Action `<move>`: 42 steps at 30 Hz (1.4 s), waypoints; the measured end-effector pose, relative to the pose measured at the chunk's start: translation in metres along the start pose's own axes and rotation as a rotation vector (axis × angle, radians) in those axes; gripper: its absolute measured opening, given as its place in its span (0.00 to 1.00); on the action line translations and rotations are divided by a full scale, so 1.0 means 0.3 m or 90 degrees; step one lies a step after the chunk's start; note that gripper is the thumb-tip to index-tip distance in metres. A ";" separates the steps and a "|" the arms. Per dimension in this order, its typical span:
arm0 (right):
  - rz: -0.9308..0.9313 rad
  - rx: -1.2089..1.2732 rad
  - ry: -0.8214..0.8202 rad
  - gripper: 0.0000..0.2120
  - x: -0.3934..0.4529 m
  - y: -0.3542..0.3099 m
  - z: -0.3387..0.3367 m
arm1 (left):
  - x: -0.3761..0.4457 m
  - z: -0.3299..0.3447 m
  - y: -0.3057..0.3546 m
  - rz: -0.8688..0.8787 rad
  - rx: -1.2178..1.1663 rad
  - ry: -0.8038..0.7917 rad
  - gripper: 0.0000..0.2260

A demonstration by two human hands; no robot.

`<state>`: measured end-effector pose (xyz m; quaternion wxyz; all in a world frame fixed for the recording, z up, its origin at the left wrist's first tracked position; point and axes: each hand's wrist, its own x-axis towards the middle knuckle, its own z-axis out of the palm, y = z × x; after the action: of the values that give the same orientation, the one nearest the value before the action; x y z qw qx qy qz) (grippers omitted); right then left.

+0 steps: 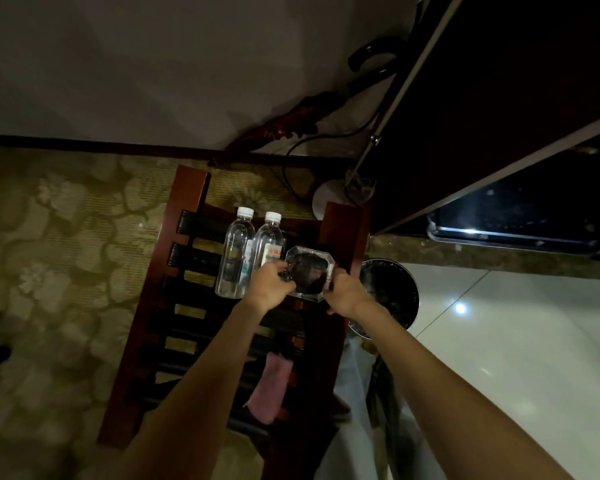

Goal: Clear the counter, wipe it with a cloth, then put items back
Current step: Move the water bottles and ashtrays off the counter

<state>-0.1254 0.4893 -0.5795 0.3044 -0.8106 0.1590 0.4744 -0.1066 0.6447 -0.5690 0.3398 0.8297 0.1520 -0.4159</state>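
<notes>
Wide patterned carpet (59,237) fills the nine o'clock side, and glossy pale tile floor (516,341) opens out toward four o'clock. That is the open room on either flank. Overhead at two o'clock, a dark cabinet (499,81) hangs in with a pale edge, and below it sits a dark tray-like surface (513,220) with a shiny rim.

Dead centre is the slatted wooden rack (174,306), red-brown rails on both long edges, dark straps across, carpet showing through the gaps. A round metal bin (392,296) sits just beside its three o'clock rail. A white lamp base (326,197) stands near the rack's far corner at one o'clock, with its pole rising toward the cabinet.

On the rack's far end, two clear water bottles (236,254) lie side by side with white caps pointing to twelve. Just at their three o'clock side is the glass ashtray (310,271), faceted, dark inside. A pink cloth (269,389) drapes over the slats near six o'clock.

Both arms reach forward. The left hand (267,289) has its grip curled on the ashtray's nine o'clock edge. The right hand (347,292) clasps the three o'clock edge, knuckles up.
</notes>
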 end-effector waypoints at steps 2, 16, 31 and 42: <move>-0.040 -0.032 0.000 0.15 -0.054 -0.022 -0.062 | -0.026 -0.049 0.034 0.001 -0.011 0.000 0.18; -0.349 -0.229 0.127 0.14 -0.858 -0.310 -0.688 | -0.662 -0.467 0.632 0.279 0.227 0.039 0.10; -0.422 -0.267 0.328 0.11 -1.574 -0.268 -1.048 | -1.266 -0.641 1.159 0.503 0.345 0.145 0.13; -0.421 -0.219 0.353 0.13 -1.595 -0.122 -1.426 | -1.252 -0.562 1.573 0.504 0.294 0.186 0.06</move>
<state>-0.0568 0.2270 0.0034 0.2466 -0.9527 -0.1134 0.1366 0.0166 0.4314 0.0069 0.2539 0.9274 -0.2257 -0.1568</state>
